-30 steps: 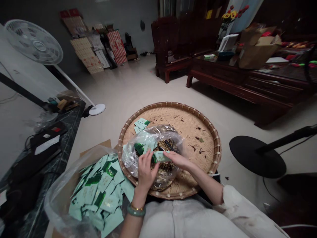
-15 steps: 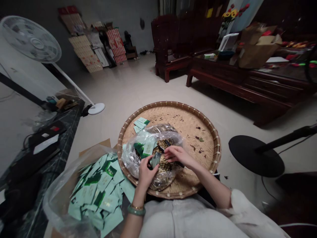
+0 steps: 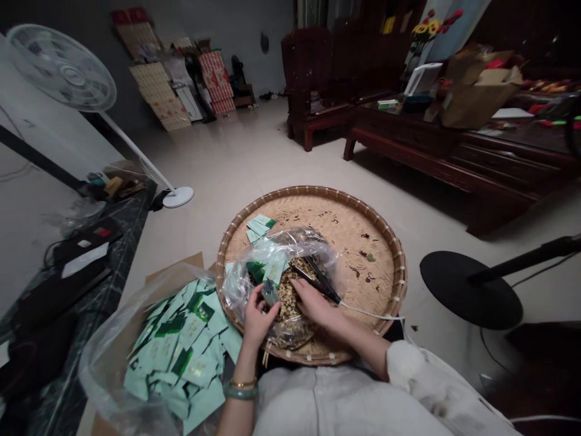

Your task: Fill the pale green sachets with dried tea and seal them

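Over bamboo tray (image 3: 318, 189), hands (image 3: 315, 306) with tongs (image 3: 318, 280)

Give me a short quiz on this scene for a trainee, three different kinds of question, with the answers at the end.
1. True or false: the left hand holds a pale green sachet.
2. Which hand holds the black corded tool?
3. Fill the gap: the clear bag rests on the round woven ____.

Key: 1. True. 2. The right hand. 3. Tray.
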{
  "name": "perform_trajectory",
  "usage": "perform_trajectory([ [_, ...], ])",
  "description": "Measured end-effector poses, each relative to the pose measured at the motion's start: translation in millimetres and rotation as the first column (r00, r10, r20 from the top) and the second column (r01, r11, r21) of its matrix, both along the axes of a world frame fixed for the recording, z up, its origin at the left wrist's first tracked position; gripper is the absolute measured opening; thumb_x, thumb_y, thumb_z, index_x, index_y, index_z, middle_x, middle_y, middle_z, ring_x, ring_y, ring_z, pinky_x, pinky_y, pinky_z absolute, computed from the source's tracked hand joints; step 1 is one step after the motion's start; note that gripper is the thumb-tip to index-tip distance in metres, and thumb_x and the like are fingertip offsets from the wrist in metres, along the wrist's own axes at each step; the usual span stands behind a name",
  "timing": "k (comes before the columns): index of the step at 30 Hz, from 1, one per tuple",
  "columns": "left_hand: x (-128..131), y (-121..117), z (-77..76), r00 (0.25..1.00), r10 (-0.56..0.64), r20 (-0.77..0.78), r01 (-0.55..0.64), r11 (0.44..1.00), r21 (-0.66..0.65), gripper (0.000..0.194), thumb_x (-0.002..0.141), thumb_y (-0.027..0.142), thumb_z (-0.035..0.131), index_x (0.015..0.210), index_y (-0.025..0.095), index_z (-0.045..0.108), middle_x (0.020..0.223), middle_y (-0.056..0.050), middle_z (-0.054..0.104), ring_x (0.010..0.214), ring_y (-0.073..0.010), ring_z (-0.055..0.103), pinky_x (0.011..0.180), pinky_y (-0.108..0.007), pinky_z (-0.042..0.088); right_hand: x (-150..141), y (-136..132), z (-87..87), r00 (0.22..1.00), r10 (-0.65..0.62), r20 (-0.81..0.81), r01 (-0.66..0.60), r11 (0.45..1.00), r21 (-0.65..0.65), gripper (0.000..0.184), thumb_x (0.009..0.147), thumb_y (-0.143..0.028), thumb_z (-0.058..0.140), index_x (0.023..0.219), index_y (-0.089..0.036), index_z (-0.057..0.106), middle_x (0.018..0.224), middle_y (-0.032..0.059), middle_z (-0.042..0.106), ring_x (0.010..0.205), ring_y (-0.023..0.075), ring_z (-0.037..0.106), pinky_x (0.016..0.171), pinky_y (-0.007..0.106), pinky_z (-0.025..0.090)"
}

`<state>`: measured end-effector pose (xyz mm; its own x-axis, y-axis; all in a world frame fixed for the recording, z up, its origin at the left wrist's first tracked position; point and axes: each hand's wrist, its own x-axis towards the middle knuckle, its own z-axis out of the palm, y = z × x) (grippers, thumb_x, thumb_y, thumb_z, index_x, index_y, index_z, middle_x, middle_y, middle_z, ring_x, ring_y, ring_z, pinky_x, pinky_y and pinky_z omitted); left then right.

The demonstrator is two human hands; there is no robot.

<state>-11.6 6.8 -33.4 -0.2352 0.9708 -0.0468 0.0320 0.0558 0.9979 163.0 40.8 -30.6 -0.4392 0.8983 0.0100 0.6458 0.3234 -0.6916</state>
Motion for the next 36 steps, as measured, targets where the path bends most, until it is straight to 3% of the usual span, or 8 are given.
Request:
perform_trajectory([
  [4,-1.9,-0.8,-3.2,1.000,-0.012,0.022,0.012,1.000,0.011,0.058,0.061,0.030,0.073,0.113,0.017,0.050,0.111,-0.011,0.060,0.083,-0.0175,0.066,0.078,-0.031,0.054,2.6,5.6,4.2,0.978,0.057,-0.199,-0.047,0.997,0.055,0.068,0.070,0.001,0.051,0.135,-0.017,0.039,0.128,0.0131,0.048,0.121,0.0215,0.045,0.104,0.038,0.036],
  [10,-2.6,0.4,-2.0,0.999,-0.023,-0.027,0.024,0.999,0.041,0.055,0.061,0.027,0.072,0.112,0.016,0.052,0.116,-0.013,0.058,0.097,-0.0211,0.063,0.086,-0.032,0.052,8.0,10.8,-2.6,0.991,0.136,0.016,-0.134,0.987,-0.088,0.093,0.057,0.005,0.063,0.141,-0.011,0.029,0.144,0.0221,0.028,0.133,0.0315,0.029,0.107,0.043,0.030],
  [15,-2.3,-0.2,-0.4,0.999,-0.027,-0.025,0.027,0.999,0.032,0.056,0.062,0.029,0.071,0.114,0.017,0.051,0.116,-0.012,0.058,0.092,-0.0192,0.065,0.083,-0.030,0.052,1.9,18.5,3.3,0.974,0.223,-0.047,-0.227,0.969,-0.096,0.084,0.058,-0.001,0.069,0.135,-0.016,0.041,0.125,0.0144,0.050,0.118,0.0273,0.047,0.100,0.039,0.037],
  [21,-2.1,-0.7,-0.2,1.000,-0.018,-0.025,0.020,0.999,0.041,0.055,0.062,0.028,0.071,0.112,0.017,0.052,0.114,-0.012,0.059,0.091,-0.0194,0.065,0.081,-0.030,0.053,0.7,18.8,3.7,0.983,0.179,0.041,-0.173,0.978,-0.119,0.093,0.052,-0.005,0.078,0.136,-0.017,0.039,0.123,0.0142,0.049,0.114,0.0290,0.049,0.095,0.037,0.041],
  [36,-4.1,-2.3,-5.4,1.000,-0.020,-0.001,0.020,0.999,0.048,0.055,0.065,0.028,0.070,0.115,0.017,0.050,0.117,-0.012,0.057,0.091,-0.0184,0.065,0.082,-0.029,0.053,-11.1,5.7,1.4,0.978,0.004,-0.208,-0.014,0.999,-0.047,0.032,0.064,-0.005,0.068,0.095,-0.015,0.068,0.094,0.0077,0.067,0.088,0.0202,0.061,0.080,0.031,0.047],
])
